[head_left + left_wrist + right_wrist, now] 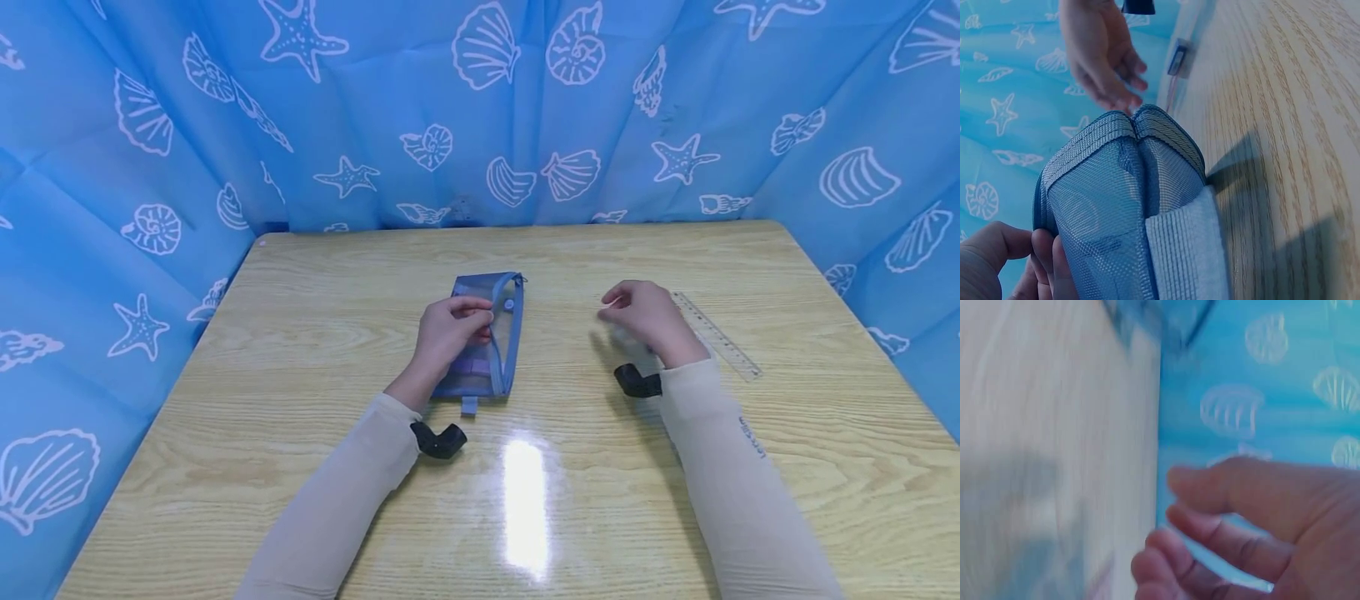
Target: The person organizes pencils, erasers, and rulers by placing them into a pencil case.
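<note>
A blue mesh zip pouch [514, 350] lies on the table, its zipped side spread apart. My left hand [444, 337] pinches one edge of that opening between thumb and fingers; the left wrist view shows the pinched edge of the pouch [1094, 206] close up. Something purple [471, 367] shows through the mesh. To the right of the pouch, my right hand [645, 317] hovers above the table with loosely bent fingers and holds nothing visible. In the right wrist view, a gap shows between the thumb and fingers of the right hand [1241, 534].
A clear ruler [717, 337] lies slantwise on the wooden table [337, 292], just right of my right hand. In the left wrist view, a small dark blue item [1177, 57] sits beyond the pouch. A blue shell-patterned curtain [420, 108] hangs behind the table.
</note>
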`<state>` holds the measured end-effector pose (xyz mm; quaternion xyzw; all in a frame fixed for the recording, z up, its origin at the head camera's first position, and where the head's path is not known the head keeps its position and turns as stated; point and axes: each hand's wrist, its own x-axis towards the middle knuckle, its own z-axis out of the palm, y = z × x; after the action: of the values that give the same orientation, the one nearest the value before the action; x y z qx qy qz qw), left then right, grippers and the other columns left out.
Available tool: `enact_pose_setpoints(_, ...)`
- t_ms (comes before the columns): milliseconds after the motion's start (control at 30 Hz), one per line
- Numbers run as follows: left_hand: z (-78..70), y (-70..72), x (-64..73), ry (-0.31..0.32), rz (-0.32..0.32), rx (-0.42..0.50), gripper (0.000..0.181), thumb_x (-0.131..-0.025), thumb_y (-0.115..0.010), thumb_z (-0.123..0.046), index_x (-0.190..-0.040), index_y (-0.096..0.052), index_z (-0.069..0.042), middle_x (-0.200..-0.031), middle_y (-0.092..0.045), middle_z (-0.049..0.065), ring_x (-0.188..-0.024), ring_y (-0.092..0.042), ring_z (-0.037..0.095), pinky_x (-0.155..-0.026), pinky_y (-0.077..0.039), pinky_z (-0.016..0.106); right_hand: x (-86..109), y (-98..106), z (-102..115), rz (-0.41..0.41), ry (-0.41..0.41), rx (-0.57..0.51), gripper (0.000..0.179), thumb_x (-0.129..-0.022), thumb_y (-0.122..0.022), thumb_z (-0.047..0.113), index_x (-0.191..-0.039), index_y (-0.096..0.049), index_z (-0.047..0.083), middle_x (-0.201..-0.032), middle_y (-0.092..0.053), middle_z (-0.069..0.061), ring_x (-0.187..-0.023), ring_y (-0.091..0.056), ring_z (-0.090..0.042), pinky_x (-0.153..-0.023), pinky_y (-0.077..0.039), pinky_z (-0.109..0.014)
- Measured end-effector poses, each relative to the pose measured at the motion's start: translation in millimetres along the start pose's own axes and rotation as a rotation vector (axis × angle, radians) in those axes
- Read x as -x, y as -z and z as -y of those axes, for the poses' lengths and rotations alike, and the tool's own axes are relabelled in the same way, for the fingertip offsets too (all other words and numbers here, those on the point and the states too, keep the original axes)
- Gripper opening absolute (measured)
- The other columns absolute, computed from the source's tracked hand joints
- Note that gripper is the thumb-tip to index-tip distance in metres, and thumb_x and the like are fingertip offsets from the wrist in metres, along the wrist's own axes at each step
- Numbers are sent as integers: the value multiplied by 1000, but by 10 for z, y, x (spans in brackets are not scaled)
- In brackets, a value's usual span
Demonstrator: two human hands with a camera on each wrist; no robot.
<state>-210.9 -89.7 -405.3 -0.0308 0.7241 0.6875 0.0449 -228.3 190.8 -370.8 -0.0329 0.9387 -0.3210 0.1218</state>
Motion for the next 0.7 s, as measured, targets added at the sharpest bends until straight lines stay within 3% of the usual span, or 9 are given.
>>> enact_pose_setpoints(133,3,-1,3,2,-3,0,22,-89,-68,-7,-109,-71,2,-88,-69,9,-67,-67,11,-69,-63,30,26,165,-191,-34,-93,86,41,-96,-59,24,-123,-58,-8,-122,-58,-31,-103,-58,-43,-85,-51,-55)
enact_pose_setpoints(267,-2,0,8,2,-7,-3,21,-89,-69,-8,-108,-72,1,-88,-69,9,-67,-67,12,-70,-63,31,39,230,-325,-16,-143,147,39,-95,-58,22,-116,-59,-10,-117,-61,-31,-101,-58,-44,-86,-49,-59)
enact_pose_setpoints(700,-9,26,-8,13,13,16,26,-90,-69,-9,-114,-70,2,-105,-69,25,-67,-66,9,-69,-62,28,42,280,-429,80,-185,186,28,-90,-61,24,-86,-70,-3,-88,-66,-17,-72,-53,-25,-63,-45,-33)
